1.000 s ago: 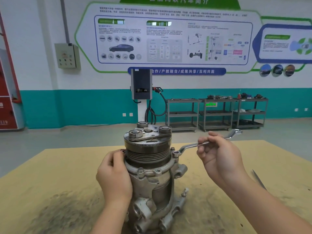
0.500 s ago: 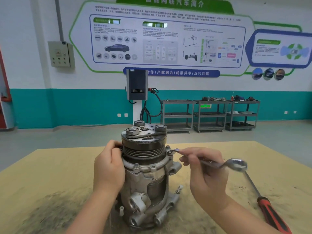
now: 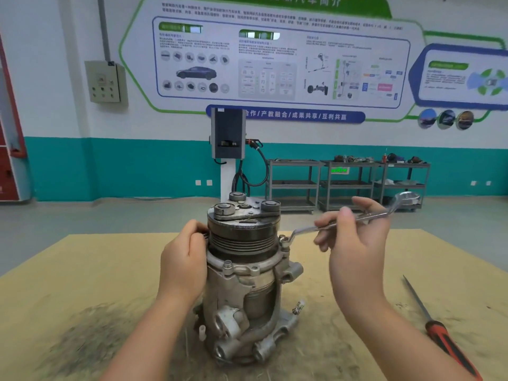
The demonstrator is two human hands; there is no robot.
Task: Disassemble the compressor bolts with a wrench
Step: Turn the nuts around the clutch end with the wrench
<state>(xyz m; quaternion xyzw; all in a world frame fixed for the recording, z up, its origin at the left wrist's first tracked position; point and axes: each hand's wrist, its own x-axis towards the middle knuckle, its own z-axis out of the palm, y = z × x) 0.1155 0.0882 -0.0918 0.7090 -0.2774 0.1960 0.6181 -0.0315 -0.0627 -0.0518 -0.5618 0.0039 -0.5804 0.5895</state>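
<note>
Workshop hall with teal-banded white wall, printed info board (image 3: 280,56), grey shelf carts (image 3: 346,185) at the back. In front, tan-covered desk (image 3: 82,270), smudged with dark grime. At desk centre, upright grey metal compressor (image 3: 244,270). On the desk to the right, red-and-black-handled screwdriver (image 3: 439,334), well apart. Left hand (image 3: 184,259) wrapped against the pulley side, grip clamped. Right hand (image 3: 354,243) pinching the silver ring wrench (image 3: 343,222), ring end seated on the small flange bolt (image 3: 283,240).
</note>
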